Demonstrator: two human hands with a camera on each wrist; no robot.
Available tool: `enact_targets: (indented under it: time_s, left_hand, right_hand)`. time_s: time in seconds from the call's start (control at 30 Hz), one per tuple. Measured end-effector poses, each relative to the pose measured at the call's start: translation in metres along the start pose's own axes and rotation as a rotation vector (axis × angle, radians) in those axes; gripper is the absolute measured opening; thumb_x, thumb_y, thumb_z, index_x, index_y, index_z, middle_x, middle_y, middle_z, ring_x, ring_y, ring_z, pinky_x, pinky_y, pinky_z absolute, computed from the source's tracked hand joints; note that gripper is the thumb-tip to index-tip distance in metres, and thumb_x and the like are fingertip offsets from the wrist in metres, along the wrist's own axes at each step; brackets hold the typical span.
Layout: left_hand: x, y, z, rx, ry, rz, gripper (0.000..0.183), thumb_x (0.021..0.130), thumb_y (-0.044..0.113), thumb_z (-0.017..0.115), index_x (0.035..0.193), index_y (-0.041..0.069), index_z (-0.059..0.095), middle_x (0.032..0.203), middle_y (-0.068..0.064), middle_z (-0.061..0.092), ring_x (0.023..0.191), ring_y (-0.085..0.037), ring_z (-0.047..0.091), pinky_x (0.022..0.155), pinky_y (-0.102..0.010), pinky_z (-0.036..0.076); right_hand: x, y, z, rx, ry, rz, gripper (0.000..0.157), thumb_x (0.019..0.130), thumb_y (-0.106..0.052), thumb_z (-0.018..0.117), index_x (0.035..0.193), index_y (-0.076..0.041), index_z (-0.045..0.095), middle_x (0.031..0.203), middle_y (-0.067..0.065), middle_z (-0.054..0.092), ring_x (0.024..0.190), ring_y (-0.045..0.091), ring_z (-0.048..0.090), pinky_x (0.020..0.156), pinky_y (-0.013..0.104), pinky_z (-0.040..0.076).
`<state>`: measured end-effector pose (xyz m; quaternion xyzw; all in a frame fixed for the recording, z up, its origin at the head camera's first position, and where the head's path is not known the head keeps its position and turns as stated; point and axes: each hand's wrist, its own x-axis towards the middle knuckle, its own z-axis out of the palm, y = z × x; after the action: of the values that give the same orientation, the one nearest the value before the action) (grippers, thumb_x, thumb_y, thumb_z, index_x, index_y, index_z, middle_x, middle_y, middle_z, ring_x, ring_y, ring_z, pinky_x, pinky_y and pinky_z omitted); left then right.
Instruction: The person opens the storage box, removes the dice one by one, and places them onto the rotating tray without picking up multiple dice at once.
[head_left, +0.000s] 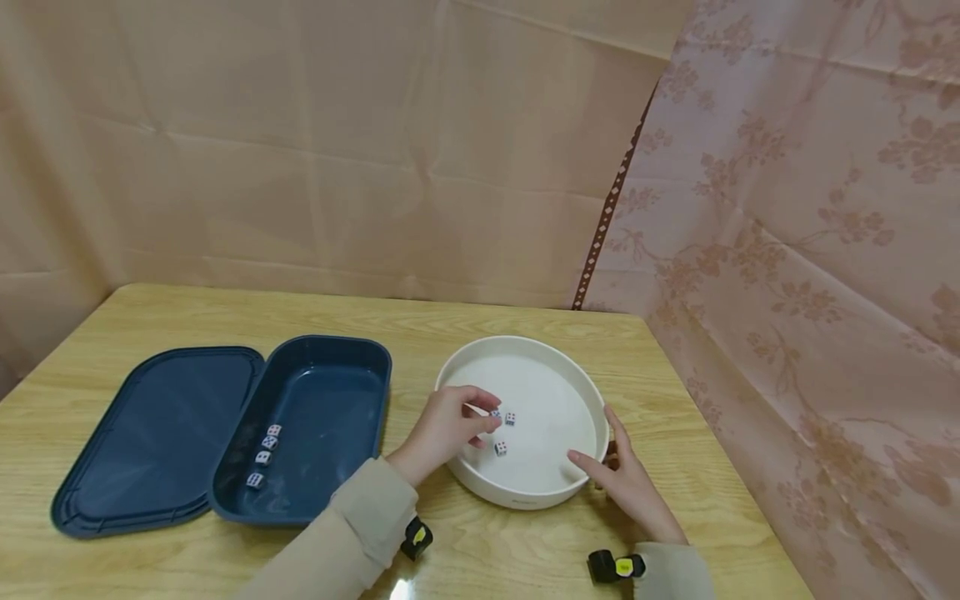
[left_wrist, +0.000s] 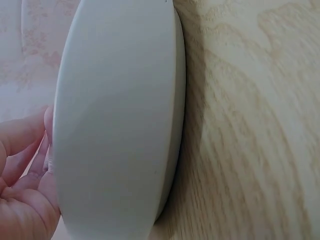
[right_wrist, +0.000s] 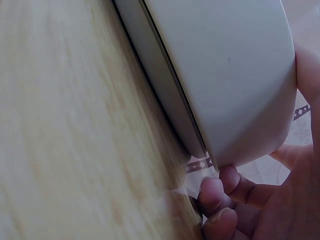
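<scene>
Left grip (head_left: 452,417) pinches a die (head_left: 496,413) inside the white tray (head_left: 543,408); right grip (head_left: 624,482), clasping the tray's right side, should brace steadily.

The table (head_left: 420,321) is viewed by the head camera from above its near side, forward and down, with both far corners taken in. By each wrist camera, turned sideways and set low, the outer wall of the white tray (head_left: 555,392) is faced close up; the tabletop is shown at right by the left wrist, at left by the right. Tray and tabletop are shared by all views.
</scene>
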<state>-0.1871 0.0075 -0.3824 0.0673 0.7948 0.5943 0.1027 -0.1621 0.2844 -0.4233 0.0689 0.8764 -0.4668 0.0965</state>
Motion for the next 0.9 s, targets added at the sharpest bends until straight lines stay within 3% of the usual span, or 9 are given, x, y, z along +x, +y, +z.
enact_targets:
  time_s: [0.9]
  left_hand:
    - [-0.0008, -0.0004, 0.0024, 0.062, -0.001, -0.032, 0.028, 0.089, 0.011, 0.073, 0.115, 0.002, 0.069, 0.096, -0.008, 0.069, 0.061, -0.016, 0.065, 0.061, -0.031, 0.057]
  right_hand:
    - [-0.0005, -0.0026, -0.0002, -0.009, -0.005, 0.036, 0.104, 0.088, -0.045, 0.071, 0.16, -0.026, -0.001, 0.115, 0.015, 0.052, 0.09, 0.019, 0.05, 0.067, 0.027, 0.044]
